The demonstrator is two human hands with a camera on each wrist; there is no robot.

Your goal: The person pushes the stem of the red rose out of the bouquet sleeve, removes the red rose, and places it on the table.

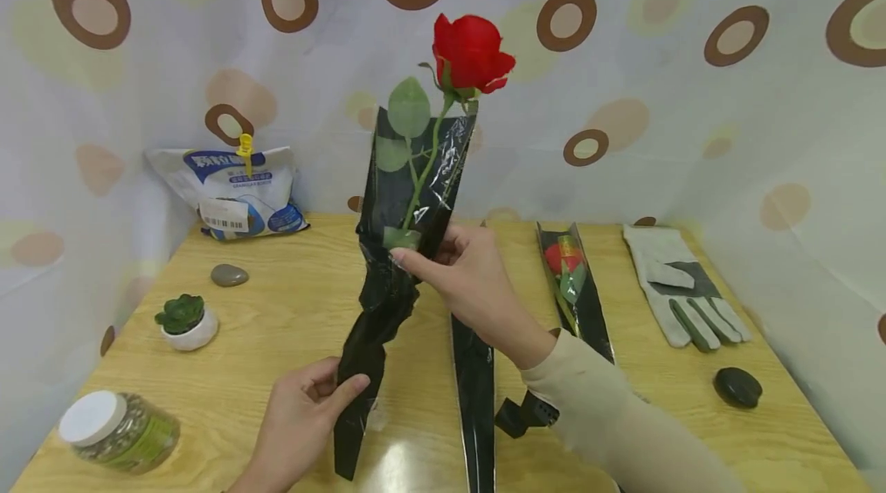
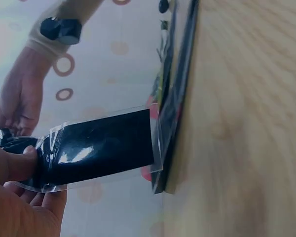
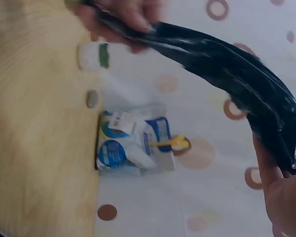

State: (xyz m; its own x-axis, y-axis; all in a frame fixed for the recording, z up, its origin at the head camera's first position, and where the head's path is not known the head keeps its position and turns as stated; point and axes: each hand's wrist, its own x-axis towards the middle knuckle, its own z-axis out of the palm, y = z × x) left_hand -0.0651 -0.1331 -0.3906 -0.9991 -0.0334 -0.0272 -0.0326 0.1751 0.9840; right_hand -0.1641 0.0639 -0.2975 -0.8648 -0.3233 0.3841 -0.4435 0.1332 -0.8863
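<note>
A red rose (image 1: 474,54) with a green stem and leaves rises from the top of a black, clear-fronted flower sleeve (image 1: 367,354). My right hand (image 1: 477,293) grips the sleeve's gathered middle, thumb across the front; its other fingers are partly hidden behind. Lower down, my left hand (image 1: 298,416) pinches the narrow bottom part between thumb and fingers. Between the hands the sleeve is crumpled and bent, held above the table. The left wrist view shows the sleeve's flat lower end (image 2: 103,148) with a clear plastic edge, sticking out past the left thumb.
Another black sleeve (image 1: 474,401) and a sleeved rose (image 1: 571,285) lie on the table (image 1: 277,331). Work gloves (image 1: 685,293) and a black stone (image 1: 737,388) are right. Leftward are a white bag (image 1: 235,197), grey stone (image 1: 229,275), potted succulent (image 1: 190,331) and lidded jar (image 1: 131,431).
</note>
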